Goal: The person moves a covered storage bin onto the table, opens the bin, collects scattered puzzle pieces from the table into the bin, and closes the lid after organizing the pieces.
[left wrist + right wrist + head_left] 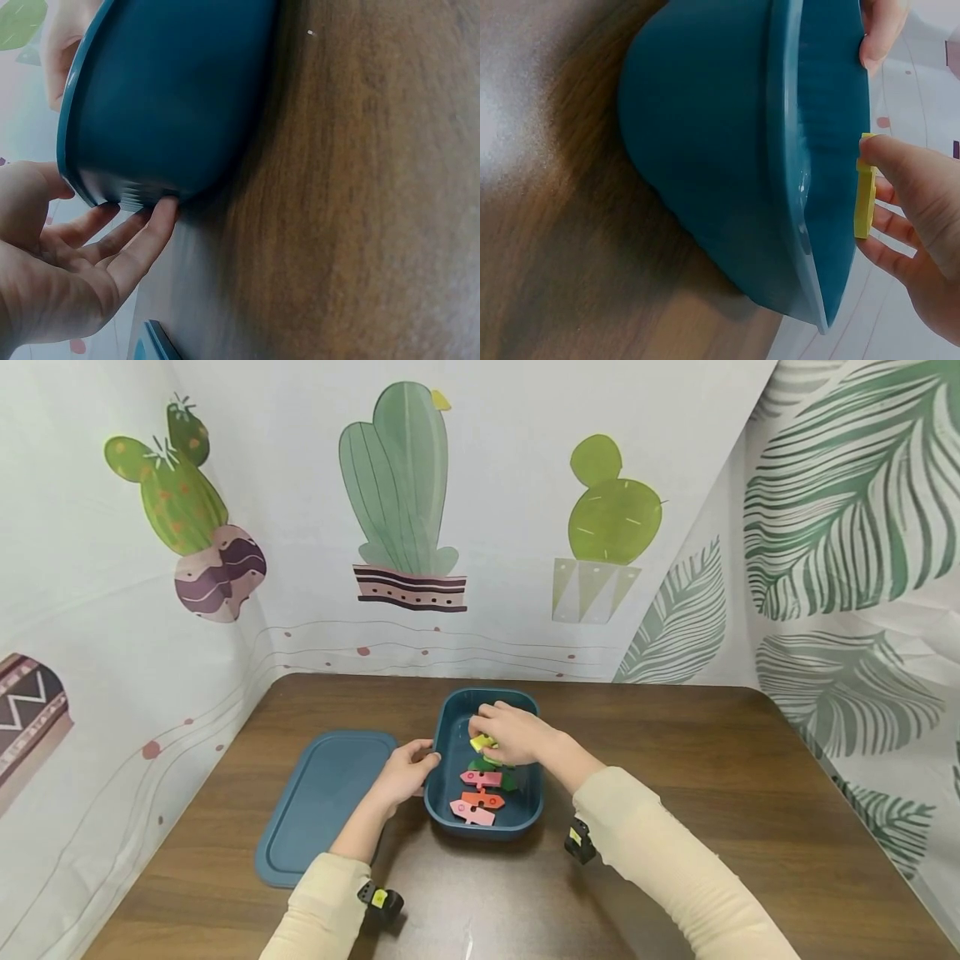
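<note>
Teal tub holds pink, orange, green pieces. Right hand pinches yellow piece; green ones half hidden. Left hand, fingers straight, touches tub wall.

container: dark teal, rounded-rectangular plastic tub, lid off, upright near the middle of the table, its left wall touched by fingertips
yellow piece: small flat bright yellow block, pinched and held above the tub's floor, over its far half
pieces in the tub: two pink and one orange-red, flat, arrow-like, lying in a row on the near half; a dark green one partly hidden beneath the yellow piece
</note>
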Motion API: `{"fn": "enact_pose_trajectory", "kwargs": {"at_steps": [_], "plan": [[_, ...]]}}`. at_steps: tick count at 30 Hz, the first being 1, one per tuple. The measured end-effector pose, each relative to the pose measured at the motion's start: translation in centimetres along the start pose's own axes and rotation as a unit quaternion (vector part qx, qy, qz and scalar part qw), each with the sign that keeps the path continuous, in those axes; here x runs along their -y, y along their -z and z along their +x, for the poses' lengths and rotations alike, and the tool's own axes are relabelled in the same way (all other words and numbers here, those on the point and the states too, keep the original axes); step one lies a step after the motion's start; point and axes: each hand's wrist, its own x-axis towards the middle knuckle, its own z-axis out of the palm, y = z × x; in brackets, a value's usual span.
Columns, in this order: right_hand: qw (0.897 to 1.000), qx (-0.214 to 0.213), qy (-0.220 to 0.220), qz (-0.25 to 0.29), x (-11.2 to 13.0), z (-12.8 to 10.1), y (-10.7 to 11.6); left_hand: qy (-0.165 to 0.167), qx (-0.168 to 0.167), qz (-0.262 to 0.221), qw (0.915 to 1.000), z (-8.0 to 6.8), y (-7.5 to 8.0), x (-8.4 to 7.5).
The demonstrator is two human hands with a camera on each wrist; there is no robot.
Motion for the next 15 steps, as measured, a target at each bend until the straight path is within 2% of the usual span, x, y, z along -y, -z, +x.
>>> {"fn": "enact_pose_trajectory", "kwargs": {"at_steps": [8,15], "plan": [[1.000,0.001,0.003,-0.003,0.14,0.03,-0.05,-0.001,0.004,0.003,1.0000,-0.47,0.02,-0.53],[1.000,0.014,-0.004,0.008,0.20,0.02,-0.09,-0.001,-0.001,0.002,1.0000,-0.19,-0.04,-0.18]]}}
